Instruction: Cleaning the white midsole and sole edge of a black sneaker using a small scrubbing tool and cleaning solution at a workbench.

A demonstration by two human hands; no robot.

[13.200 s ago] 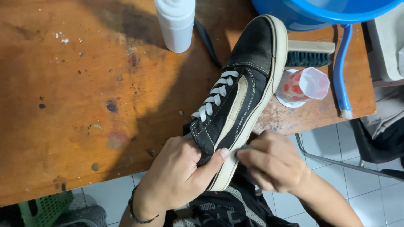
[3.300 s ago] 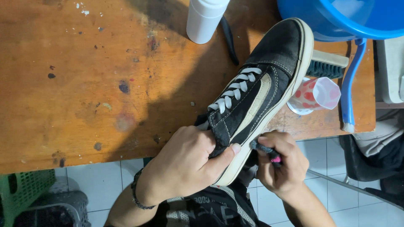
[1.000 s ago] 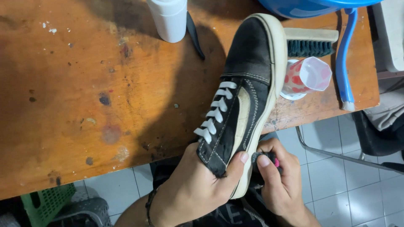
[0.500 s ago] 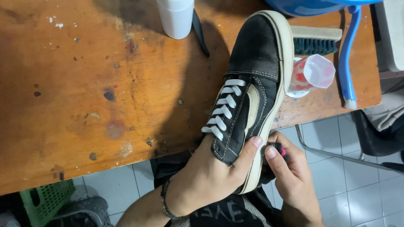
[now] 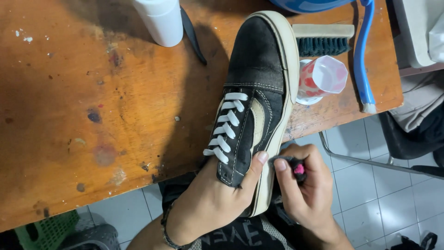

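The left hand (image 5: 210, 201) has the black sneaker (image 5: 254, 106) by its heel end, thumb pressed along the side panel and the rest of the hand tucked inside the collar, a grip closed firmly on the shoe. The sneaker lies on its side across the front edge of the wooden counter (image 5: 69, 115), toe pointing away toward the far side, heel hanging out over the tiled floor (image 5: 365, 185), white laces (image 5: 225, 127) facing left and the cream sole rim facing right. The right hand (image 5: 307, 190) sits just beside the sole near the heel, its grip pinched shut on a small dark cloth (image 5: 289, 163) with a pink bit showing (whether that pink piece is part of the cloth or something else, I cannot tell). The cloth is right up against the sole's edge. Beyond the toe, a scrub brush (image 5: 323, 39) with dark bristles lies on the counter, a clear plastic cup (image 5: 321, 78) with red marks tipped beside it, and a blue handle (image 5: 361, 55) running down to the counter's corner. A white bottle (image 5: 159, 18) stands at the far left of the shoe.
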